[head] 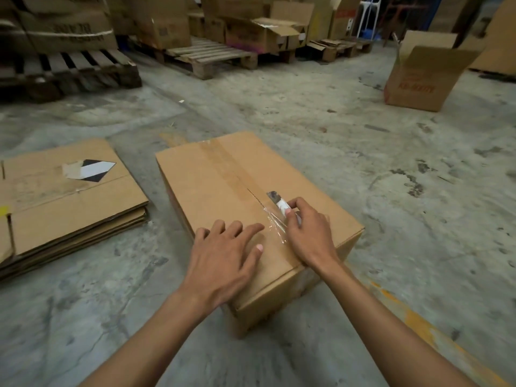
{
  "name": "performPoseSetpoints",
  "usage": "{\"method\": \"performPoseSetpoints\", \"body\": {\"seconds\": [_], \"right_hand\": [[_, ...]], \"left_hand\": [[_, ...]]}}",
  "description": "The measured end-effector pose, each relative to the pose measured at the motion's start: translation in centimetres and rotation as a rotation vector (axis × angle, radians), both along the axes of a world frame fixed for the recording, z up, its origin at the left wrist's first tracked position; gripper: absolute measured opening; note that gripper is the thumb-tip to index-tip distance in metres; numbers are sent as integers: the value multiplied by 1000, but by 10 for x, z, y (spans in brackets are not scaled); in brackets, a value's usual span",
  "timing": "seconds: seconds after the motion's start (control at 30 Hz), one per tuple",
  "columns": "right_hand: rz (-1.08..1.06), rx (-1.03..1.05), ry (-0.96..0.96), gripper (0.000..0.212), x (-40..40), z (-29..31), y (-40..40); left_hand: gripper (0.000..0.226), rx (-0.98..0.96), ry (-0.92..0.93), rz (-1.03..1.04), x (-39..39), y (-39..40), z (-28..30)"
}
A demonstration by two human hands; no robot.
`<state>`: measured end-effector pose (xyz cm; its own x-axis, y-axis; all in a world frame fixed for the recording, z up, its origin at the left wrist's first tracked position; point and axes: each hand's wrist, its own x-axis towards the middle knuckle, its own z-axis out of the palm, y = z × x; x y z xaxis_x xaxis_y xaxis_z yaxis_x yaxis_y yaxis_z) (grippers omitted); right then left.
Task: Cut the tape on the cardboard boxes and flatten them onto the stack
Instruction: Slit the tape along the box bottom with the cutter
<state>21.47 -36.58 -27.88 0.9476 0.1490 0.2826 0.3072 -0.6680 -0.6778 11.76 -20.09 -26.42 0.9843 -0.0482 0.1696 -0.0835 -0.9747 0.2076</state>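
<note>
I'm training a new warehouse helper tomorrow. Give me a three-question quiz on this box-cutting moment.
1. True or false: the left hand lies flat on the box.
2. Which hand holds the knife? A) left B) right C) neither
3. Fill in: the stack of flattened cardboard lies on the floor to the box's ____.

Key:
1. True; its fingers are spread on the top.
2. B; the right hand grips the knife at the seam, where the cut tape has lifted.
3. Left.
</note>
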Motion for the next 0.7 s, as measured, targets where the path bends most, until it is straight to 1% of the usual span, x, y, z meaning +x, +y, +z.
{"method": "performPoseSetpoints", "body": {"seconds": [0.03, 0.13, 0.17, 0.27, 0.33, 0.4, 0.47, 0.57, 0.6, 0.63, 0.7], "right_hand": [[27, -9, -16, 13, 0, -2, -5], [98, 4, -45, 10, 4, 2, -20], [105, -2, -48, 9, 7, 4, -25], [88, -28, -58, 9, 19, 6, -44], [73, -24, -74, 9, 31, 8, -58], [75, -51, -72, 9, 44, 9, -72], [76, -119, -56, 10, 58, 11, -79], [64, -193, 23, 15, 66, 20, -75], [48, -177, 67, 15, 62, 23, -71], [27, -117, 119, 15, 52, 25, -65], [1, 78, 203, 15, 18, 22, -50]], "left_hand": [[59, -20, 9, -32, 1, 4, 3], [51, -270, 89, -13, 21, 25, 14], [50, -273, 118, 7, 32, 34, 16], [55, -99, 232, 60, 62, 60, 17], [67, -64, 336, 65, 70, 75, 14], [84, -47, 371, -14, 68, 78, 5], [91, 43, 331, -81, 61, 71, -5], [87, 192, 247, -56, 56, 61, -14], [88, 221, 224, -48, 57, 60, -14], [90, 250, 196, -46, 57, 60, -14], [94, 306, 127, -51, 58, 59, -15]]}}
